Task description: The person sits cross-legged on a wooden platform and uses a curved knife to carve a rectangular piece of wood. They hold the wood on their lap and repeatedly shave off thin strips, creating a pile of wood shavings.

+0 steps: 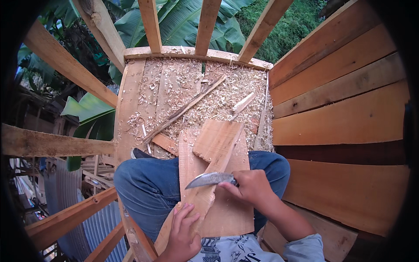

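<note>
- Pale shavings (pixel 187 94) are covering much of the plank floor (pixel 131 87), while wooden railing posts (pixel 207 26) are standing against broad green banana leaves (pixel 174 32) beyond.
- Across the lap, a flat, light-brown board (pixel 231 218) is supporting the partly shaped wood piece (pixel 218 139), which is lying diagonally, its broad blocky end pointing away from the person.
- The right hand (pixel 251 185) is holding the knife (pixel 211 179) by its handle, fingers wrapped closed, the blade crossing the piece's narrower stretch.
- The left hand (pixel 184 233) is resting on the piece's near part, fingers half bent and slightly spread; whether it is gripping underneath, I cannot tell.
- With the left fingers lying near the blade on the body side, a slip or a stroke running too far could be cutting them, or the jeans (pixel 148 179) beneath.
- Uneven grain could be letting the edge dive and split the narrow stretch; loose steadying could be letting the piece skid on the smooth board.
- Wood surfaces are showing straight grain and a ragged side notch; the blade is curving to a point, its grey metal looking mottled; shavings are curling thinly around a dark, rough stick (pixel 187 107).
</note>
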The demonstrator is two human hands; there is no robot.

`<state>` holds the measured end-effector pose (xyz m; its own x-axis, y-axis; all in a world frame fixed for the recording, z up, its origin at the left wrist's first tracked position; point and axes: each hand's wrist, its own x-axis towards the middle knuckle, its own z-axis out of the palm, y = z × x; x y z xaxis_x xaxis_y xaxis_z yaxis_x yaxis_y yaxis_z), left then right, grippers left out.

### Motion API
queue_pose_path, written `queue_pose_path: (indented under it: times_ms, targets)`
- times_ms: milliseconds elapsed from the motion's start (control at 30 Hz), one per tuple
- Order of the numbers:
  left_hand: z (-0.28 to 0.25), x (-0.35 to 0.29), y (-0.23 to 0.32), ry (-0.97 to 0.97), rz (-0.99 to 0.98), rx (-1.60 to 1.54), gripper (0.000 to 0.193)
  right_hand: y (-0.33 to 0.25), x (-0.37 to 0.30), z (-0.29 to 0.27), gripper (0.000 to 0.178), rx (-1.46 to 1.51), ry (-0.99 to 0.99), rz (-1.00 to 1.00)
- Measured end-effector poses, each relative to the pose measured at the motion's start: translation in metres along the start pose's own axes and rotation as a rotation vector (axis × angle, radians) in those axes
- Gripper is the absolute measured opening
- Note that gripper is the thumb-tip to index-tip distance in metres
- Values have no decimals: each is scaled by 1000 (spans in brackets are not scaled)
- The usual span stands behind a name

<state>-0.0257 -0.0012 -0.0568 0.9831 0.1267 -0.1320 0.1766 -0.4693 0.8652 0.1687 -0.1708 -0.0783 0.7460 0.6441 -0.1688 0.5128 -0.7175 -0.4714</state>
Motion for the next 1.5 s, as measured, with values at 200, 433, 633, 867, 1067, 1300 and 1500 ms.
queue_pose_path:
  times_ms: [200,433,633,867,1067,1300,1500]
  targets:
    - [-1,3,5,-1,-19,1,53,44,22,-13,55,-43,199,245]
    - [-1,2,3,-4,-29,1,52,42,24,-1,57,152,174,273]
    - [-6,3,1,0,-47,-55,51,17,8,7,51,80,51,-59]
    - [-10,1,-1,1,-57,-103,52,73,29,-8,59,-17,264,373]
    - [-12,2,4,27,-18,-13,54,37,16,-34,42,346,260,442]
    - [-15,2,5,-3,-52,-73,55,34,18,-10,48,139,210,372]
    - [-8,3,-3,-5,-49,-81,52,4,-3,-7,50,57,-128,-19]
